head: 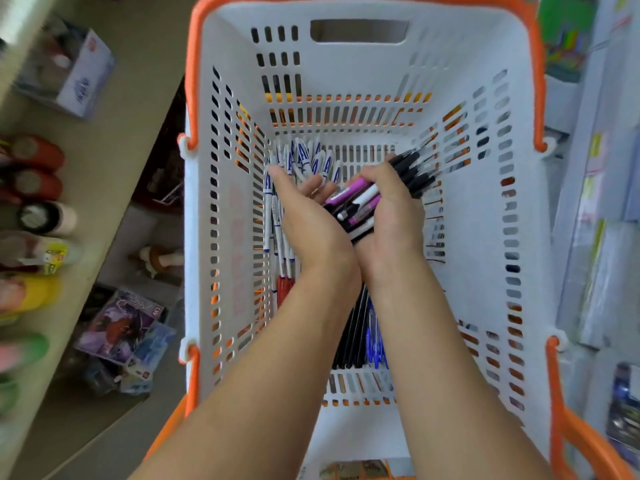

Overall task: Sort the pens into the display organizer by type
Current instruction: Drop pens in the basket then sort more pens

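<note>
Inside white basket (485,98): right hand (391,209) fingers clutch mixed pen bundle (360,202); left hand (304,206) fingers relaxed, supporting. Overfull grip risks pens spilling back.

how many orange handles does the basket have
2: one orange handle loops over the far rim of the basket, the other hangs at the near rim, partly cut off by the frame edge.
</note>
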